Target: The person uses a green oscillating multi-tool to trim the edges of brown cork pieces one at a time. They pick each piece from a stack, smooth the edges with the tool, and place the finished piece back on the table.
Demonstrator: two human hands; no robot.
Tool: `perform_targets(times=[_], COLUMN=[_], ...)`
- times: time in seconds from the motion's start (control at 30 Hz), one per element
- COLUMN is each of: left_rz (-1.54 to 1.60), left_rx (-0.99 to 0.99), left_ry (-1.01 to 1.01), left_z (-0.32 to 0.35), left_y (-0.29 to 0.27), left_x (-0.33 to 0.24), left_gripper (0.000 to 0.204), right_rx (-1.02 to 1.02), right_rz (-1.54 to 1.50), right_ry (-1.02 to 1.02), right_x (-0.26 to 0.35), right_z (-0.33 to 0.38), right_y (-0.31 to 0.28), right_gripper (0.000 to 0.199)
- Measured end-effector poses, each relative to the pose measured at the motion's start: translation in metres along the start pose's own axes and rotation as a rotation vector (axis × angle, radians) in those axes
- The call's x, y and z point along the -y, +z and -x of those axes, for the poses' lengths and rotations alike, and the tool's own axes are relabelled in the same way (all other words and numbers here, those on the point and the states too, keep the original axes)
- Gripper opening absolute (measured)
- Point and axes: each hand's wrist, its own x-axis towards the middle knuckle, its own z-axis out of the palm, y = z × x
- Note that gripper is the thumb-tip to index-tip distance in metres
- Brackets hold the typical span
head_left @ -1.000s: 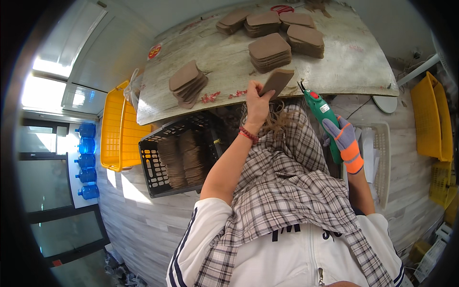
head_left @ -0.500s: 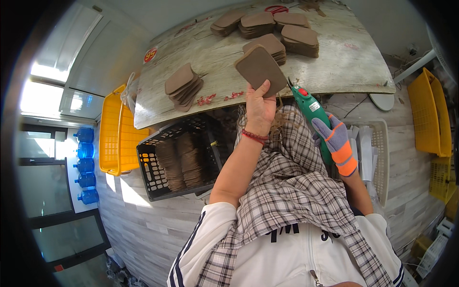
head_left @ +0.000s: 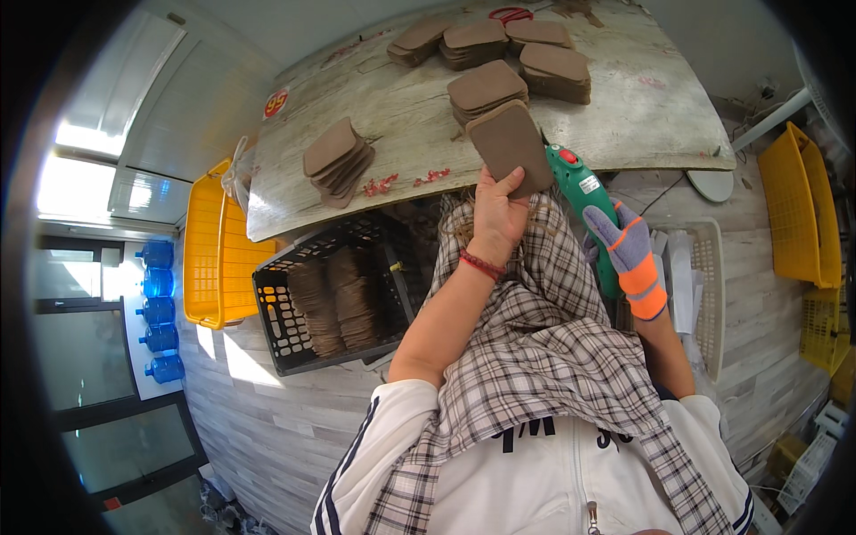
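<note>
My bare left hand [head_left: 501,203] grips a brown rounded rectangular pad [head_left: 508,143] by its lower end, thumb on top, a bracelet at the wrist. In a grey and orange glove, my right hand [head_left: 624,241] is wrapped round a green handheld power tool [head_left: 571,183] with a red switch. The tool's tip is hidden at the pad's right edge; whether they touch I cannot tell. Behind the held pad is a stack of similar pads [head_left: 487,86]. A fanned pile of pads [head_left: 335,159] lies at the table's left.
Several more pad stacks [head_left: 555,69] and red-handled scissors [head_left: 511,14] occupy the back of the worn table [head_left: 406,116]. Below its edge, a black crate [head_left: 299,352] holds rows of pads. A pale basket [head_left: 713,294] stands at my right, a yellow crate [head_left: 209,241] at far left.
My left hand has moved the pad a little right and down and turned it more upright, against the tool's tip. The right hand has shifted only slightly.
</note>
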Motion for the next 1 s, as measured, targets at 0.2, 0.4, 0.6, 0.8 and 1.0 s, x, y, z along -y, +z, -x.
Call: perform_targets(times=[0.2,0.4,0.6,0.8,1.0], left_rz=[-0.068,-0.242,-0.553,-0.838,-1.064], left_rx=[0.0,0.064,0.147,0.187,0.219], left_ry=[-0.071,-0.134,-0.202,-0.279,-0.339], left_z=[0.012,0.017,0.013,0.008,0.013], left_y=[-0.007,-0.01,-0.017,-0.024,-0.015], left_x=[0.007,-0.017,-0.054,-0.08,-0.084], left_gripper=[0.037,0.037,0.04,0.043,0.043], right_rx=[-0.003,0.047,0.1,0.173,0.198], right_rz=[-0.013,-0.002,0.153,0.321,0.37], right_ry=[-0.026,0.009,0.016,0.022,0.011], right_x=[0.002,0.011,0.011,0.016,0.014], right_z=[-0.008,-0.002,0.006,0.015,0.016], right_y=[-0.008,-0.016,-0.03,-0.036,-0.032], right_gripper=[0.03,0.029,0.031,0.038,0.038])
